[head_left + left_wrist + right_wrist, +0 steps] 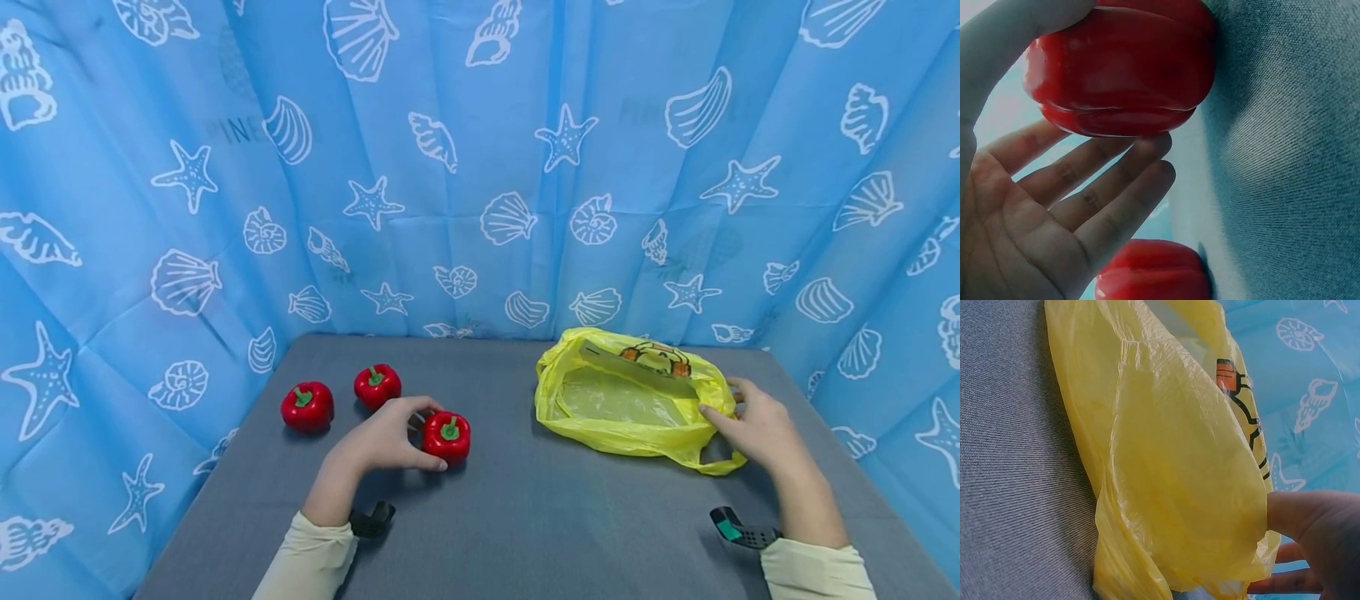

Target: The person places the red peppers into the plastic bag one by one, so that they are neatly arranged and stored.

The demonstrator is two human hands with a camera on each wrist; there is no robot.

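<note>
My left hand [388, 440] is around a red bell pepper [447, 438] with a green stem, which stands on the grey table. In the left wrist view the thumb lies against this pepper [1129, 69] and the fingertips touch its other side. On the right lies a yellow plastic bag [622, 439], its mouth spread open toward the head camera. My right hand [761, 425] pinches the bag's right rim, thumb on the near side and fingers behind. In the right wrist view the bag [1179, 456] partly hides those fingers.
Two more red bell peppers stand left of the left hand: one at the far left [307, 408], one just behind the hand [381, 386]. The grey table [555, 525] meets a blue shell-print curtain [465, 167] at the back and sides.
</note>
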